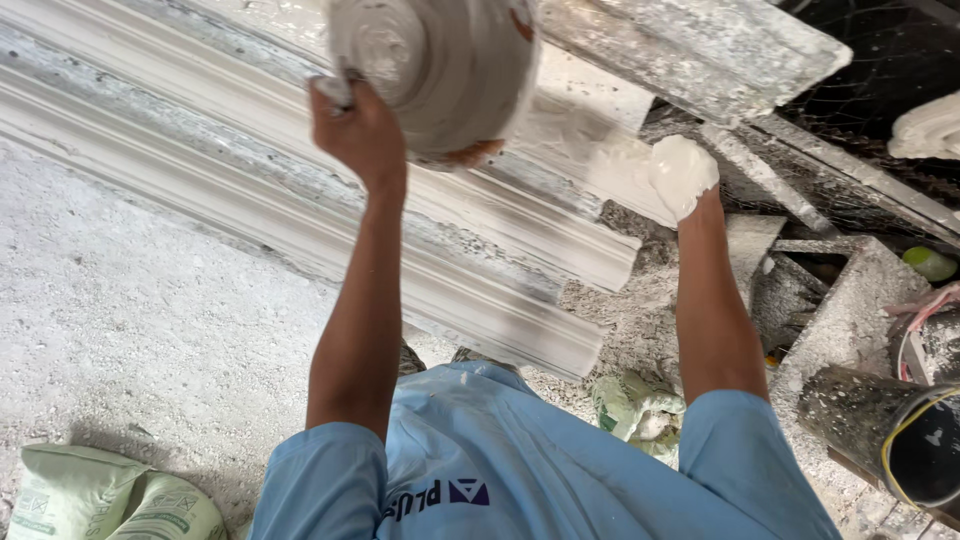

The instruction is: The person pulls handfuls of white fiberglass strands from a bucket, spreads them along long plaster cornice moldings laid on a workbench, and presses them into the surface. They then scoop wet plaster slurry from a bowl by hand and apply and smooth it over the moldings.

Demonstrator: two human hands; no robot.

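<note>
My left hand (355, 130) is raised and grips the rim of a round bowl (440, 70) caked in grey-white plaster, tilted with its underside toward me. My right hand (682, 175) is coated in wet white plaster, its fingers curled around a lump of it. It presses against a smeared patch at the end of a long white cornice moulding (560, 150). More moulded cornice lengths (300, 220) lie side by side, running diagonally across the dusty floor below my arms. My light blue shirt (500, 460) fills the bottom of the view.
Pale green sacks (100, 500) lie at the bottom left, and a crumpled one (640, 410) lies near my feet. A black bucket with a yellow rim (905, 445), concrete blocks (850, 310) and wire mesh (880, 90) crowd the right side. A plaster-crusted beam (700, 50) crosses the top.
</note>
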